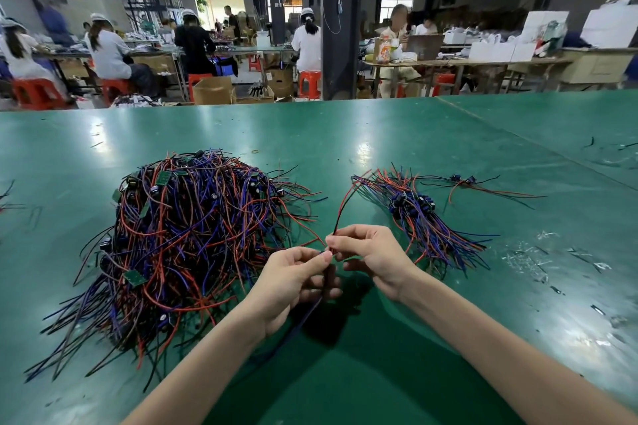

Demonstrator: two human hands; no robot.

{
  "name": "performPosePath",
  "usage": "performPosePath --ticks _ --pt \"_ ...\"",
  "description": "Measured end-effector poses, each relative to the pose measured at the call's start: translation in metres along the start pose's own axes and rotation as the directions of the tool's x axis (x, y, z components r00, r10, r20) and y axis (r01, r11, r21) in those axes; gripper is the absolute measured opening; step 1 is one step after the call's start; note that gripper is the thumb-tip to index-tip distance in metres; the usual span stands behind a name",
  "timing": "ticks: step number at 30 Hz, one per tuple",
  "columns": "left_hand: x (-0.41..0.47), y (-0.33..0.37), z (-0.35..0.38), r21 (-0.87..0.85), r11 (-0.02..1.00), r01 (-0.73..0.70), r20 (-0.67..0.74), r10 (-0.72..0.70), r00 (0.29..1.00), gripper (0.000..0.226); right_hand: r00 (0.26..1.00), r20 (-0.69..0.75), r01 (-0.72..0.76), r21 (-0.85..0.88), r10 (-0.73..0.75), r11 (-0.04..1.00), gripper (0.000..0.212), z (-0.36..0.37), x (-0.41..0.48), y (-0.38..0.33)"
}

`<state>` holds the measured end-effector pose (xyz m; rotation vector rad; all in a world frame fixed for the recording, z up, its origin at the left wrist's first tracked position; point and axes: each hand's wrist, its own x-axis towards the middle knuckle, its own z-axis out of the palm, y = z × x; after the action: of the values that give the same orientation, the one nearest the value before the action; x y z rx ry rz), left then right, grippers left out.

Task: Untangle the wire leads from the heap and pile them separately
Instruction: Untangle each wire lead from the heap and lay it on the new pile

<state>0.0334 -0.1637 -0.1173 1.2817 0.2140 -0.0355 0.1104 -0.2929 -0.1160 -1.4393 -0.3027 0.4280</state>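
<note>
Blue lead [303, 317] partly behind left hand [293, 283], background workers blurred

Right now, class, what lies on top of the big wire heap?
Small green circuit boards and loose red, blue and black wires top the heap. Anything buried underneath is covered.

heap [193, 238], left: red, blue, black wires, green boards. sorted pile [424, 217], right: same colours. table [379, 148]: green.

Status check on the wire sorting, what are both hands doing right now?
Left hand and right hand pinching one wire lead together. Tangled heap at left, large. Sorted pile at right, small. Nothing blocking.
</note>
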Motion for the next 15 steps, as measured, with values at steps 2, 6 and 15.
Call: performPosePath --ticks 2,6,15 --pt "0.0 -0.001 0.001 0.008 1.0 0.007 0.007 -0.007 1.0 0.008 1.0 -0.012 -0.027 0.013 0.027 1.0 0.012 0.0 0.001 0.0" --pt "0.003 0.0 0.0 -0.013 1.0 0.028 0.027 -0.028 0.999 0.007 0.996 -0.068 -0.042 0.117 0.05 0.992 0.015 -0.004 0.005 -0.004" --pt "0.002 0.001 -0.002 0.107 0.989 0.102 0.129 -0.115 0.985 0.015 0.956 -0.292 0.046 0.192 0.012 0.98 0.016 -0.028 0.019 -0.016"
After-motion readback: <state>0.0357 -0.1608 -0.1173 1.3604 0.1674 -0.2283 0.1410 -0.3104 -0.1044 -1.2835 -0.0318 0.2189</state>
